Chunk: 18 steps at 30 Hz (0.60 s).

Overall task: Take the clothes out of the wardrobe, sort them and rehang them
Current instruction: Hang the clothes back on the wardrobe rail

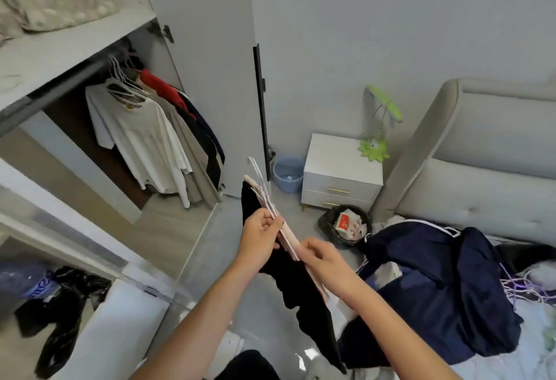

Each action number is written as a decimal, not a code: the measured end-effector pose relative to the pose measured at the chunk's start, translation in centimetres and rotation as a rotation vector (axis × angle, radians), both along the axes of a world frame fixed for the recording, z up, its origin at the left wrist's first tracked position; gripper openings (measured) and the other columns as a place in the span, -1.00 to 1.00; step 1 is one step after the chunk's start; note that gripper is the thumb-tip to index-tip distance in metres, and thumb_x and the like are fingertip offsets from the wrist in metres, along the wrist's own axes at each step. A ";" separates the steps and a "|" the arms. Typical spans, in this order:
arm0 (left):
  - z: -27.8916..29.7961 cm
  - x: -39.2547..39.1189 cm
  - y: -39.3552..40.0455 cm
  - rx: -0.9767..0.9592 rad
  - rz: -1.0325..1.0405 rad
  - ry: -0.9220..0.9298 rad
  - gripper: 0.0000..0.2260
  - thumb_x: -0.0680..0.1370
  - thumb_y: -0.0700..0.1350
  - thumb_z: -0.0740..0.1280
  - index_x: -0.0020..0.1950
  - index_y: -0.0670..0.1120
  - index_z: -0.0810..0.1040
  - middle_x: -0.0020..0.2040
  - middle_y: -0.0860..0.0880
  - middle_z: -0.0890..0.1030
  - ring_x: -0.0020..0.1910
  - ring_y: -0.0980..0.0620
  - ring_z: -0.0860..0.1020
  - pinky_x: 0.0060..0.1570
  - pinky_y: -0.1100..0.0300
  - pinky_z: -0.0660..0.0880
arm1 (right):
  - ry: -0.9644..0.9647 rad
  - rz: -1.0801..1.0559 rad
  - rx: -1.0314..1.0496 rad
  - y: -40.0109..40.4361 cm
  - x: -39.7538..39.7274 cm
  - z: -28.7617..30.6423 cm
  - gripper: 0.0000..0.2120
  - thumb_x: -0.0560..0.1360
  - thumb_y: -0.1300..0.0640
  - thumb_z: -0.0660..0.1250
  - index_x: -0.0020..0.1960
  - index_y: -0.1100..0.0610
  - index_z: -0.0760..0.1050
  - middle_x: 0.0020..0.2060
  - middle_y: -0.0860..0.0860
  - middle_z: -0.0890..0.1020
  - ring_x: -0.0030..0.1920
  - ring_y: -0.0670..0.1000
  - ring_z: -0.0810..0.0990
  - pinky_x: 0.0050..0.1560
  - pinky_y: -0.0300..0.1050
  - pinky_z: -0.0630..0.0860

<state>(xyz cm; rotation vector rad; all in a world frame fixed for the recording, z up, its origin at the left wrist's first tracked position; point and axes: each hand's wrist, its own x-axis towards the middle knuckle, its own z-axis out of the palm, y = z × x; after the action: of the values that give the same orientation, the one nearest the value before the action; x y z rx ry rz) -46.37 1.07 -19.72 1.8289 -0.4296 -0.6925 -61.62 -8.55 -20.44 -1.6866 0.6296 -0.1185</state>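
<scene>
A black garment (304, 292) hangs from a pale pink hanger (264, 199) in the middle of the view. My left hand (261, 233) grips the hanger and the garment's top near the hook. My right hand (323, 256) holds the hanger's lower arm. At the left the wardrobe (75, 57) stands open. White clothes (141, 136) plus beige, red and dark clothes (195, 120) hang on its rail. A pile of navy clothes (433, 286) lies on the bed at the right, with loose hangers (523, 286) beside it.
The open wardrobe door (210, 78) stands just behind the hanger. A blue bin (287, 175), a white nightstand (340, 175) with a green lamp (379, 127) and a black rubbish bag (346, 226) sit on the floor. Black bags (63, 304) fill a lower shelf. Bedding (45, 0) lies on top.
</scene>
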 end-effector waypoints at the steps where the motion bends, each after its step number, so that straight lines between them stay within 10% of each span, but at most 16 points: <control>1: 0.0 1.1 -0.4 0.001 0.026 0.002 -0.81 0.68 -0.16 0.34 -0.14 -0.13 0.48 -0.26 -0.07 0.58 -0.29 0.05 0.56 -0.38 0.20 0.53 | 0.007 0.015 0.006 -1.1 1.0 0.0 -0.77 0.68 0.10 0.33 -0.09 0.20 0.56 -0.28 -0.01 0.46 -0.23 -0.09 0.41 -0.18 -0.14 0.33; 18: -0.4 22.0 -9.3 -0.049 0.206 -0.028 -0.90 0.68 -0.21 0.33 0.04 -0.24 0.54 -0.20 -0.08 0.61 -0.27 0.11 0.58 -0.31 0.18 0.55 | 0.046 0.257 -0.010 -12.7 28.6 0.4 -0.83 0.67 0.07 0.34 0.01 0.18 0.51 -0.26 0.04 0.48 -0.24 -0.03 0.45 -0.16 -0.07 0.38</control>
<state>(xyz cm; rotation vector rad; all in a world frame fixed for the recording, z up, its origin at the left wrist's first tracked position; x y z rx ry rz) -24.38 -8.25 -20.12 1.8073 -0.2693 -0.5118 -33.04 -21.22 -20.06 -1.7685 0.4418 0.1007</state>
